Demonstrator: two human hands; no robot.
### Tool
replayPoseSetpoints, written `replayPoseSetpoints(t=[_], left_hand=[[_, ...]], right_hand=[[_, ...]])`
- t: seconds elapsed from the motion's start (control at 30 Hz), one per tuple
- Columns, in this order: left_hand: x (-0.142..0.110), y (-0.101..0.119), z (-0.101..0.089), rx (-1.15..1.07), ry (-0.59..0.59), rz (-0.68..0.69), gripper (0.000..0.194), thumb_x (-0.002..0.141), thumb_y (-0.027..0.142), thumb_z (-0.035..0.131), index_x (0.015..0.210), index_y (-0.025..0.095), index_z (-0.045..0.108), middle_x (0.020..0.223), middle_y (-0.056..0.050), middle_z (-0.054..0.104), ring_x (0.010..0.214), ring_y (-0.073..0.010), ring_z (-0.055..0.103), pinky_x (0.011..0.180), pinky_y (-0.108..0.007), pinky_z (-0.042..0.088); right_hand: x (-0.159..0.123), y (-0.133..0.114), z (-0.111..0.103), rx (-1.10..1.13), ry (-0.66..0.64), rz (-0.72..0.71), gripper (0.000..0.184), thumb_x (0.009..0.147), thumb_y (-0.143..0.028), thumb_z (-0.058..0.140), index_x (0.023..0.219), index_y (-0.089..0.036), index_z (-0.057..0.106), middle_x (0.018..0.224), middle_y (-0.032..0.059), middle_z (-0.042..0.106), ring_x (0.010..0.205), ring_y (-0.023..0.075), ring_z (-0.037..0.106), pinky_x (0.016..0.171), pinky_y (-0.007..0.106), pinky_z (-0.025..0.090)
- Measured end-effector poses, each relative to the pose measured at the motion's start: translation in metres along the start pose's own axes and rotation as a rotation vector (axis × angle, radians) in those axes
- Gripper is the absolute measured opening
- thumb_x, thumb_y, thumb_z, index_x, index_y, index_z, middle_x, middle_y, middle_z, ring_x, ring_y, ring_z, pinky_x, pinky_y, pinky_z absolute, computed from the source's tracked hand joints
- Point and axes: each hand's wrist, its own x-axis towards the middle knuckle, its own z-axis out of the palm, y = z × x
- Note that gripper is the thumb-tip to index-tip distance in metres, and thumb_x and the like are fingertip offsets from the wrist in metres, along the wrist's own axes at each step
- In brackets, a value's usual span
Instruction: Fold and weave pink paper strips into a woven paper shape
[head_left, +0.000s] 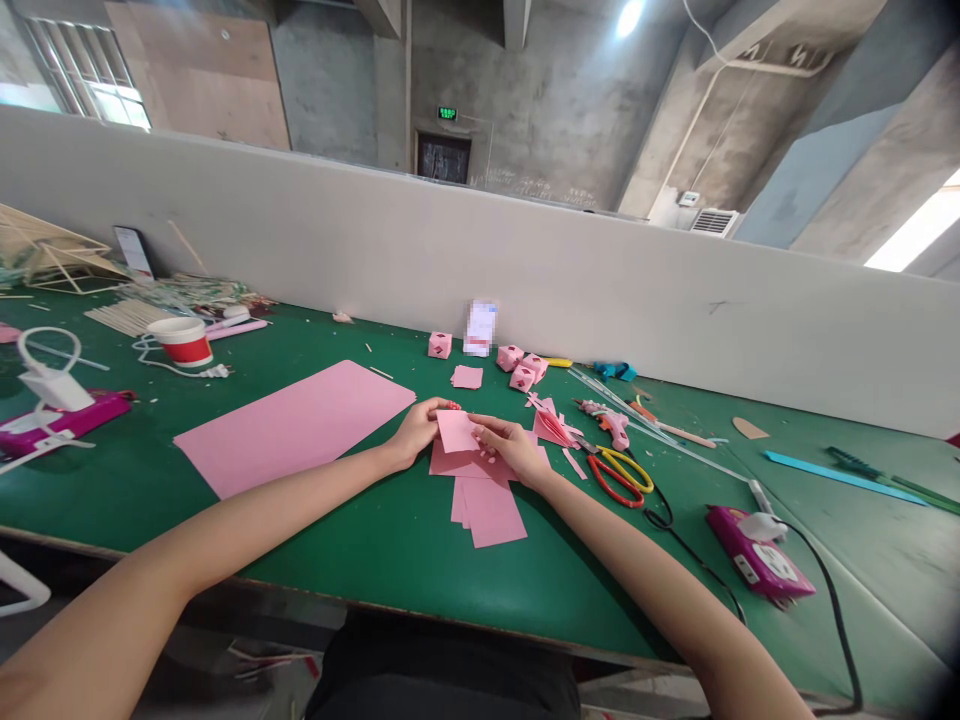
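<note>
A small pink paper square (456, 432) is held up between my two hands over the green table. My left hand (417, 432) pinches its left edge, with something red at the fingertips. The fingers of my right hand (511, 448) close on its right side. Beneath lie more pink paper pieces (491, 512), partly covered by my right hand. Beyond my hands sits a small stack of pink squares (467, 377). Folded pink paper cubes stand farther back, one (439, 345) to the left and several (523, 368) to the right.
Left of my hands lies a large pink sheet (292, 425). Red-and-yellow scissors (621, 474), paper strips (553, 425) and a pink glue gun (611, 422) are on the right. A magenta power strip (759, 555) trails a black cord. A phone (480, 328) leans against the partition (360, 240).
</note>
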Motion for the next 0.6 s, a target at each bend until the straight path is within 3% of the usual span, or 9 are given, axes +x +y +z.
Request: replayPoseSetpoints(t=[0.23, 0.4, 0.6], left_hand=[[-0.0013, 0.0033, 0.0011, 0.043, 0.005, 0.028, 0.024, 0.071, 0.019, 0.064, 0.094, 0.017, 0.065, 0.098, -0.006, 0.070, 0.082, -0.0188, 0.065, 0.066, -0.025, 0.048], [-0.0007, 0.0022, 0.0002, 0.038, -0.038, 0.003, 0.027, 0.071, 0.021, 0.065, 0.098, 0.017, 0.064, 0.099, -0.007, 0.069, 0.082, -0.0190, 0.065, 0.066, -0.026, 0.049], [0.0001, 0.0008, 0.0004, 0.038, -0.098, 0.023, 0.027, 0.072, 0.025, 0.066, 0.098, 0.017, 0.065, 0.101, -0.007, 0.070, 0.080, -0.0188, 0.065, 0.066, -0.027, 0.049]], right_hand=[[-0.0010, -0.0024, 0.0012, -0.039, -0.011, -0.021, 0.046, 0.081, -0.045, 0.066, 0.118, -0.018, 0.070, 0.069, -0.0007, 0.058, 0.056, 0.0086, 0.048, 0.055, 0.024, 0.041], [0.0006, 0.0036, -0.0004, -0.008, -0.012, -0.023, 0.055, 0.081, -0.045, 0.067, 0.131, -0.021, 0.060, 0.071, -0.0013, 0.061, 0.056, 0.0090, 0.050, 0.054, 0.023, 0.041], [0.0017, 0.0068, -0.0003, -0.052, -0.048, -0.042, 0.046, 0.084, -0.046, 0.064, 0.122, -0.022, 0.066, 0.069, -0.0014, 0.061, 0.056, 0.0098, 0.052, 0.056, 0.023, 0.042]])
